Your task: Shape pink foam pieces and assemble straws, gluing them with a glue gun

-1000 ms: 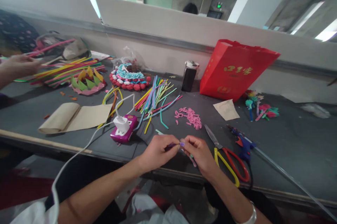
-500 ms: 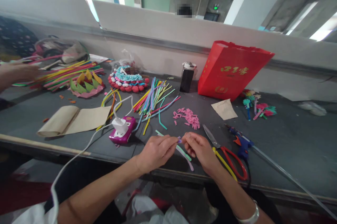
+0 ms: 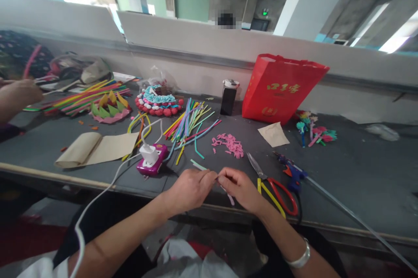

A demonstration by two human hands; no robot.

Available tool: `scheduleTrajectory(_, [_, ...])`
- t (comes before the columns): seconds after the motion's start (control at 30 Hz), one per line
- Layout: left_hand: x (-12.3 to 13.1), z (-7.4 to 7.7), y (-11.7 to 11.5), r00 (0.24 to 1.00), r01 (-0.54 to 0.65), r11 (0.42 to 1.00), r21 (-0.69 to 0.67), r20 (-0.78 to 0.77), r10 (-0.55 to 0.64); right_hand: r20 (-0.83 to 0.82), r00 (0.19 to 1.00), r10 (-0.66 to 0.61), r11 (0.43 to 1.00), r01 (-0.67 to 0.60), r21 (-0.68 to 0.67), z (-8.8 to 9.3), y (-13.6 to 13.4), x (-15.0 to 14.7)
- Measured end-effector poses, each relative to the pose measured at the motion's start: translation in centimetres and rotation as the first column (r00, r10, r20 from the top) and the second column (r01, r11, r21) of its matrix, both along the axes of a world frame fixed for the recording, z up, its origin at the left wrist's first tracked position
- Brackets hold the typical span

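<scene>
Near the table's front edge, my left hand (image 3: 195,186) and my right hand (image 3: 239,187) meet at the fingertips, both pinched closed. What lies between them is mostly hidden by the fingers. Under and beside the hands show a pale green strip (image 3: 197,165) and a light purple strip (image 3: 230,199). Beyond them is a heap of small pink pieces (image 3: 231,145). To the right of my right hand lie scissors (image 3: 283,196) with red and yellow handles, blades apart, and past them a blue glue gun (image 3: 295,177) with a long clear stick.
A purple socket block (image 3: 152,160) with a white plug and cable is left of my hands. Coloured fuzzy stems (image 3: 191,123), a dark bottle (image 3: 229,97), a red bag (image 3: 277,88) and a paper roll (image 3: 80,149) stand or lie around. Another person's hand (image 3: 21,95) is far left.
My hands have come together, hiding the small purple piece that showed between them. The other person's hand now has a pink stem raised upright. The view has shifted slightly.
</scene>
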State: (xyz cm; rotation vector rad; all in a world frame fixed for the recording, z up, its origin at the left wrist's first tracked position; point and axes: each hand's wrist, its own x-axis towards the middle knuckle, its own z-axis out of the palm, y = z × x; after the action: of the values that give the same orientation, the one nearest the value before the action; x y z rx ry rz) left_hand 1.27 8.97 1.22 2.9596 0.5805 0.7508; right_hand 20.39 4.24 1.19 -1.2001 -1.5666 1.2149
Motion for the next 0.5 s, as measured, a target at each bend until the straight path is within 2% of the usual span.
scheduleTrajectory(0.07, [-0.3,0.8,-1.1,0.999,0.010,0.979,-0.202,0.047,-0.001,0.134,0.991,-0.004,0.990,-0.015,0.139,0.5,-0.9,0.0])
scheduleTrajectory(0.1, [-0.4,1.4,-1.7,0.997,0.024,0.946,-0.324,0.077,0.001,0.187,0.982,-0.003,0.979,-0.035,0.200,0.7,-1.4,-0.1])
scheduleTrajectory(0.17, [-0.7,2.5,-2.6,0.992,0.065,0.818,-0.572,0.122,0.007,0.271,0.963,0.011,0.951,-0.093,0.294,1.1,-2.7,-0.2])
scheduleTrajectory(0.2, [-0.9,3.0,-3.0,0.991,0.087,0.712,-0.697,0.132,0.008,0.303,0.953,0.024,0.933,-0.130,0.334,1.3,-3.4,-0.3])
scheduleTrajectory(0.23, [-1.1,3.4,-3.3,0.991,0.108,0.563,-0.820,0.136,0.008,0.328,0.944,0.040,0.915,-0.167,0.369,1.5,-4.0,-0.4])
scheduleTrajectory(0.3, [-1.3,4.0,-3.7,0.990,0.142,0.133,-0.981,0.144,0.004,0.368,0.927,0.068,0.872,-0.234,0.429,2.0,-5.1,-0.6])
scheduleTrajectory(0.33, [-1.5,4.2,-3.8,0.988,0.156,-0.084,-0.984,0.156,0.009,0.389,0.919,0.070,0.850,-0.259,0.459,2.3,-5.5,-0.6])
scheduleTrajectory(0.37, [-1.6,4.2,-4.1,0.985,0.171,-0.259,-0.950,0.171,0.024,0.413,0.909,0.063,0.827,-0.279,0.487,2.6,-5.9,-0.7])
scheduleTrajectory(0.4, [-1.7,4.3,-4.4,0.981,0.192,-0.376,-0.907,0.188,0.049,0.437,0.898,0.048,0.806,-0.293,0.514,2.9,-6.1,-0.8])
scheduleTrajectory(0.43, [-1.7,4.3,-4.7,0.975,0.221,-0.433,-0.874,0.205,0.083,0.456,0.890,0.026,0.789,-0.298,0.537,3.2,-6.2,-0.9])
scheduleTrajectory(0.47, [-1.8,4.3,-5.2,0.967,0.254,-0.440,-0.861,0.218,0.131,0.463,0.886,0.005,0.779,-0.294,0.554,3.4,-6.2,-0.9])
scheduleTrajectory(0.5, [-1.9,4.3,-5.7,0.955,0.287,-0.401,-0.870,0.229,0.186,0.457,0.890,-0.011,0.780,-0.278,0.561,3.7,-6.2,-1.1])
